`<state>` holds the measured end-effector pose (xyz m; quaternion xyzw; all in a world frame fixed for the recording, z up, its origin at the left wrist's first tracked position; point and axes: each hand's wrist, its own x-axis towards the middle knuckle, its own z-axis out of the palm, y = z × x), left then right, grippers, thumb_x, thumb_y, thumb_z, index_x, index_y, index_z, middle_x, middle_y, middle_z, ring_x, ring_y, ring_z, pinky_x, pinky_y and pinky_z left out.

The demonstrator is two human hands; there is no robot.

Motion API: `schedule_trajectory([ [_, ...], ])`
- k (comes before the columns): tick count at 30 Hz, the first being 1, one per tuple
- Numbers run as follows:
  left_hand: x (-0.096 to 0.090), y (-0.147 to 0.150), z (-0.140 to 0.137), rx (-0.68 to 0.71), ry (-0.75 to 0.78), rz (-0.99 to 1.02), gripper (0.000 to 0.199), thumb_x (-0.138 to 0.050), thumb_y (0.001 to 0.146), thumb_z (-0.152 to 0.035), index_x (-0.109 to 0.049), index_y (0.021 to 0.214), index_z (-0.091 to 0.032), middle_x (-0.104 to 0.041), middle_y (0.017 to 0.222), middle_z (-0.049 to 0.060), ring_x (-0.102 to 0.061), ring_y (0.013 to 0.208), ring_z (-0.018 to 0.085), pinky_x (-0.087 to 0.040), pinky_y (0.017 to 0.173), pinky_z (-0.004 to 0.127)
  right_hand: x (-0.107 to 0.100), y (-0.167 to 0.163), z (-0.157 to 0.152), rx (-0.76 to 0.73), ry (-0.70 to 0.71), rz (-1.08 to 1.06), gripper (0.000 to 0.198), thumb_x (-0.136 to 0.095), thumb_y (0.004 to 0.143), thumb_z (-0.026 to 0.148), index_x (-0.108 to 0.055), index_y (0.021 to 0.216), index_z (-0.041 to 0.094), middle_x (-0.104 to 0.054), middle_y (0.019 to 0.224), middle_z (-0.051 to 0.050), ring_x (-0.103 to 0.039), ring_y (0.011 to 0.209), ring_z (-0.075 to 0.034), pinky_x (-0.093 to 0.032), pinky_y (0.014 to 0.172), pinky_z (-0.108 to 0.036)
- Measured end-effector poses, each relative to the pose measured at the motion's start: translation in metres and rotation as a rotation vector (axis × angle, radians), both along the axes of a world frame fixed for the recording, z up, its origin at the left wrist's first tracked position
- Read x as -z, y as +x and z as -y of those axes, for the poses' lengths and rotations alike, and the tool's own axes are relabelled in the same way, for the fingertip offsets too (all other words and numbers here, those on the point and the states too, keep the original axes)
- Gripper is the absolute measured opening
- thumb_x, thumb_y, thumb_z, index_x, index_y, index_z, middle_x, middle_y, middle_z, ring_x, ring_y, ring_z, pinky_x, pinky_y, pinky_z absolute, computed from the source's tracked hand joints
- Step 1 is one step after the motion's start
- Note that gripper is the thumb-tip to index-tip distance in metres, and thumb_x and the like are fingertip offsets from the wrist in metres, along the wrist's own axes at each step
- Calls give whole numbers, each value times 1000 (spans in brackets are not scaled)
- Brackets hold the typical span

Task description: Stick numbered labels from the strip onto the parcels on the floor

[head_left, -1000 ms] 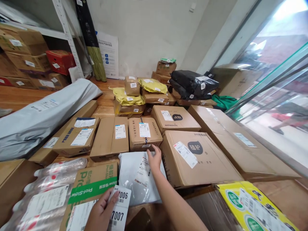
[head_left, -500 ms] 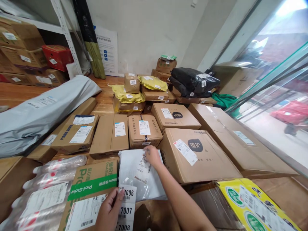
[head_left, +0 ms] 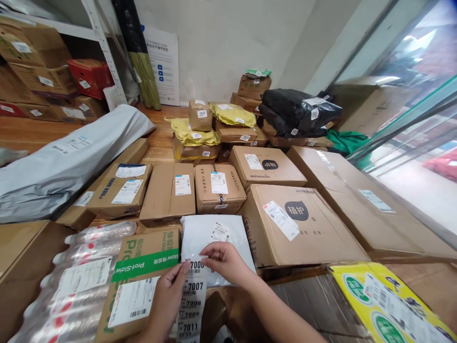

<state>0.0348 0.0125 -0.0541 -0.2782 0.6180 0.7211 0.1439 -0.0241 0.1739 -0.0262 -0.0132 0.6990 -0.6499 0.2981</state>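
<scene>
- My left hand [head_left: 167,297] held the numbered label strip [head_left: 192,300] in a pinch grip.
- My right hand [head_left: 223,259] pinched its top label.
- The strip lay over the white mailer bag [head_left: 210,233], beside the green-printed box [head_left: 143,271].

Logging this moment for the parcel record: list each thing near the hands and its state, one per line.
Left hand: shut on the number sticker strip.
Right hand: fingers pinching the strip's top sticker.
Number sticker strip: held upright, 7007 to 7011 readable.
White mailer bag: lying flat, sealed, label up.
Green-banded box: closed, label up.
Brown logo box: closed, taped.
</scene>
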Motion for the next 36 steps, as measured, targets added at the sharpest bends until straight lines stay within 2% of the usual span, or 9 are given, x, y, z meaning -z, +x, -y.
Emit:
schedule_trajectory([
  [5, 5, -4, -9, -72, 135, 6, 71, -77, 51, -66, -67, 99, -15, -74, 88, 4, -62, 96, 24, -45, 93, 35, 10, -3, -3, 89, 21, -2, 65, -76, 46, 71, -64, 78, 15, -56, 60, 4, -46, 51, -7, -36, 52, -25],
  [10, 2, 0, -9, 17, -164, 10, 66, -58, 54, -83, -56, 68, -19, -51, 55, -4, -41, 59, 14, -33, 58, 28, 22, 7, 3, 91, 58, -15, 54, -77, 51, 63, -62, 71, 15, -59, 63, 1, -49, 56, -10, -36, 55, -27],
  [15, 18, 7, -8, 118, -377, 46, 66, -45, 55, -89, -39, 57, -23, -42, 50, -5, -43, 57, 17, -31, 58, 29, 43, 21, 5, 92, 90, -35, 34, -74, 59, 47, -62, 68, 16, -60, 64, -1, -52, 63, -14, -36, 62, -29],
  [18, 28, 8, -12, 342, -399, 25, 51, -52, 65, -73, -43, 63, -22, -47, 55, -4, -49, 61, 19, -34, 61, 30, 51, 18, -17, 197, 149, -115, 30, -70, 64, 46, -61, 69, 17, -57, 61, 0, -48, 60, -14, -36, 61, -30],
  [24, 15, 4, -48, 927, -636, -126, 19, -53, 77, -30, -67, 78, -17, -71, 85, 9, -64, 89, 30, -42, 76, 38, 63, -17, -69, 763, 382, -474, 40, -60, 72, 59, -56, 74, 18, -60, 74, -5, -54, 73, -20, -45, 73, -35],
  [26, 13, -1, -72, 1002, -651, -284, 23, -51, 80, -23, -71, 90, -15, -69, 107, 15, -61, 107, 32, -45, 90, 44, 69, -27, -73, 756, 437, -546, 40, -58, 74, 58, -55, 72, 19, -58, 71, -4, -53, 70, -18, -46, 70, -34],
  [29, 17, -8, -113, 1056, -550, -431, 22, -60, 78, -21, -72, 95, -15, -47, 145, 15, -44, 133, 29, -35, 112, 39, 75, -32, -78, 695, 499, -618, 38, -54, 77, 56, -54, 71, 19, -57, 71, -4, -52, 70, -18, -46, 71, -34],
  [32, 24, -11, -144, 1071, -489, -456, 22, -65, 76, -28, -74, 92, -16, -47, 146, 12, -47, 130, 27, -39, 111, 34, 76, -33, -92, 611, 554, -622, 34, -54, 75, 53, -54, 67, 20, -56, 69, -4, -52, 70, -18, -45, 72, -35],
  [36, 31, -16, -153, 1171, -513, -586, 27, -67, 75, -25, -74, 97, -10, -47, 147, 14, -37, 136, 33, -32, 116, 45, 66, -44, -118, 483, 662, -509, 25, -58, 75, 43, -51, 67, 19, -54, 66, -1, -51, 65, -16, -46, 67, -32],
])
